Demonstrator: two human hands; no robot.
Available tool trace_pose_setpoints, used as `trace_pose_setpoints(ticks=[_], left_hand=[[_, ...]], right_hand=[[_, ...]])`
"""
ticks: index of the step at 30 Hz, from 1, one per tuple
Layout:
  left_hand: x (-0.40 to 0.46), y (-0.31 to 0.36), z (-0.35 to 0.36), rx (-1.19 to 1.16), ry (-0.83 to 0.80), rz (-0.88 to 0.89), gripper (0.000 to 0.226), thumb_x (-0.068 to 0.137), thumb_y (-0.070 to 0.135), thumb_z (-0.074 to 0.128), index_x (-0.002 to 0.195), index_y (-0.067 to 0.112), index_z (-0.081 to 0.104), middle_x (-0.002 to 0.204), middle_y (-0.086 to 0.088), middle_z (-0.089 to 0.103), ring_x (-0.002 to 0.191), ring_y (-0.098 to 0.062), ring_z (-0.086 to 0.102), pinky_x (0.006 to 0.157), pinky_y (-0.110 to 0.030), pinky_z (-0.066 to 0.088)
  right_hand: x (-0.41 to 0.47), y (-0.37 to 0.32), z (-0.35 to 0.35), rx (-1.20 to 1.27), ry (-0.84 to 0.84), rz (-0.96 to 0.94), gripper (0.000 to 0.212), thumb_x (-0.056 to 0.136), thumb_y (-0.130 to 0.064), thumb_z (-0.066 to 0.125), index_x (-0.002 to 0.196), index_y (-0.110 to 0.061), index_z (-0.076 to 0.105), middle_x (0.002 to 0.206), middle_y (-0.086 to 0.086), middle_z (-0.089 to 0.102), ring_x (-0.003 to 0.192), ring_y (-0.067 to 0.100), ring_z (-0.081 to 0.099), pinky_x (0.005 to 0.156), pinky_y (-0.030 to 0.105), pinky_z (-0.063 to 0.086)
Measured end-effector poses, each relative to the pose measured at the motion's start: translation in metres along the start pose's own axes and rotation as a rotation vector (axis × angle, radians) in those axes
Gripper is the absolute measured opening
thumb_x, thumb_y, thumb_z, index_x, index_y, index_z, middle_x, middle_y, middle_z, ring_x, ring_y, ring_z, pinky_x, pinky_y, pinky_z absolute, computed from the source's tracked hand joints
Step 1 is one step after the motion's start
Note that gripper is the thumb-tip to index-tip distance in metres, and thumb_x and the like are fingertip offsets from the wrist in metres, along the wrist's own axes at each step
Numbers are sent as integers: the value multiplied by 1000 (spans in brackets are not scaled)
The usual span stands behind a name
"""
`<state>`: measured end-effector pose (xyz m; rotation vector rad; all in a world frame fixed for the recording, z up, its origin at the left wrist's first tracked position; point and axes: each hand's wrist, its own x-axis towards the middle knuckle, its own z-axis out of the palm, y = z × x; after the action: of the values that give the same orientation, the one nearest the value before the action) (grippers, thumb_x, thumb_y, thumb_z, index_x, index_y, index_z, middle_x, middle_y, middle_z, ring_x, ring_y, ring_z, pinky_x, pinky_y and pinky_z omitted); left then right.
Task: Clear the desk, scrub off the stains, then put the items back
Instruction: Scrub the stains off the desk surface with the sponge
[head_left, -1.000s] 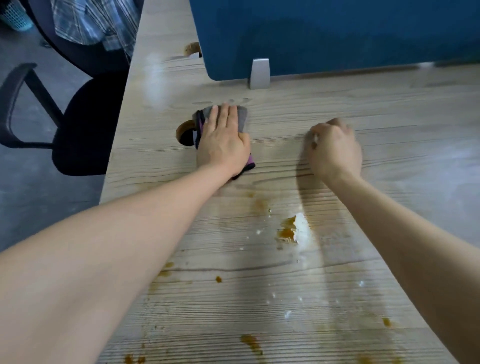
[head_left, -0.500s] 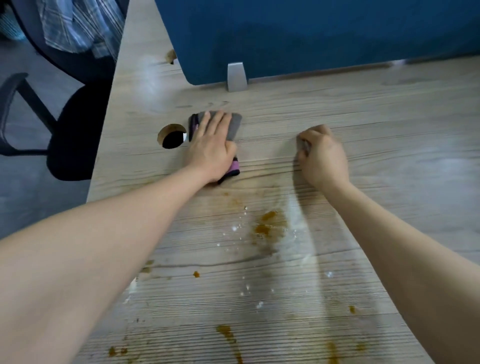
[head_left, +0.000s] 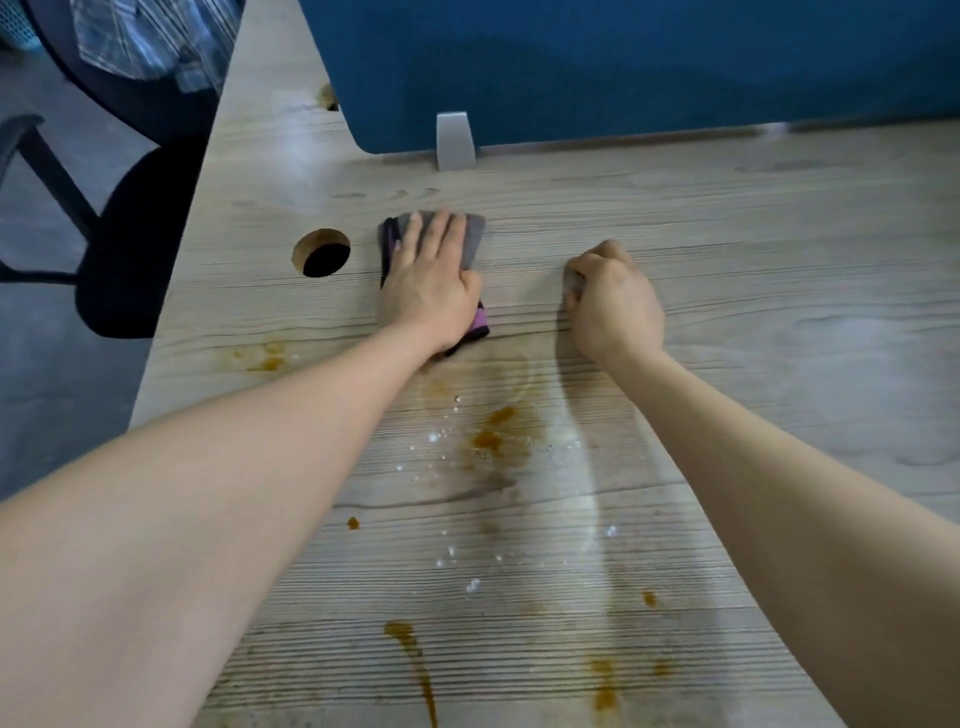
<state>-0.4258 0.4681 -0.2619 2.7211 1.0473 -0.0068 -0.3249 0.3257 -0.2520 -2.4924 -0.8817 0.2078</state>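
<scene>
Left grip (head_left: 428, 291) lies flat, fingers spread, pressing a folded grey-and-purple cleaning cloth (head_left: 470, 244) onto the pale wood-grain worktop (head_left: 779, 312), just right of a round cable hole (head_left: 322, 253). Right grip (head_left: 615, 304) is fisted beside it; brown stains (head_left: 488, 439) lie nearer the person.

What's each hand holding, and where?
Left hand lies flat on the folded cloth's top, pinning it. Right hand is fisted around something small and grey; can't identify it.
</scene>
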Motion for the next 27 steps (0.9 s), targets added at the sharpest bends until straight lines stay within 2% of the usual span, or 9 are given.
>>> trace_pose_setpoints(ticks=[3,6,9,11,15,17,20,24,27], left_hand=[[-11,28,6,4,18,-33,58,99,30,28,152,18,6,159,1,1,146,-24,-6,117,-38,-1],[-31,60,18,-17,-12,195,61,98,30,33,151,22,7,159,4,1,146,-20,-7,116,-36,-4],[-24,49,14,-29,-75,335,61,97,34,34,151,27,8,159,8,3,146,-16,-6,118,-36,-2],[-9,33,10,-3,-64,282,60,97,33,34,151,27,9,159,6,4,146,-19,-4,119,-37,1],[3,31,10,11,19,-40,57,98,29,31,151,23,11,159,0,5,146,-26,-4,118,-40,-1],[-1,51,14,25,11,-60,57,99,29,29,151,22,10,159,0,4,145,-27,-5,118,-41,-1],[-19,97,27,31,26,102,59,97,30,33,151,22,12,159,1,6,146,-27,-3,117,-43,0],[-49,165,44,-32,-53,343,61,96,35,35,151,27,9,159,5,3,146,-23,-8,116,-38,-3],[-46,154,41,-42,-91,413,62,95,37,35,151,29,10,159,7,2,146,-20,-7,118,-37,-1]], right_hand=[[7,4,-4,67,-47,15,21,92,-10,48,101,-13,67,117,5,53,104,29,53,72,33,42],[9,16,-16,120,-33,27,22,94,-18,52,109,-14,67,119,10,56,107,32,55,87,36,46],[4,30,-26,110,21,67,24,95,-20,53,113,-13,66,122,10,55,110,30,54,88,36,46],[-1,40,-30,101,46,102,24,95,-20,52,114,-15,66,122,8,54,111,28,53,85,34,46],[-10,60,-39,70,88,136,27,96,-18,48,117,-16,64,123,7,53,112,28,51,81,31,42],[-15,74,-46,69,113,160,29,95,-15,46,117,-14,64,124,9,53,113,29,49,84,33,42],[-23,94,-56,55,132,182,28,94,-14,49,117,-12,64,123,12,54,116,31,47,91,37,42],[-37,115,-65,-25,134,152,25,93,-16,51,111,-7,66,114,17,55,109,36,48,87,38,42],[-50,123,-63,-51,152,90,22,90,-9,51,104,-2,66,111,19,54,105,37,48,82,37,40]])
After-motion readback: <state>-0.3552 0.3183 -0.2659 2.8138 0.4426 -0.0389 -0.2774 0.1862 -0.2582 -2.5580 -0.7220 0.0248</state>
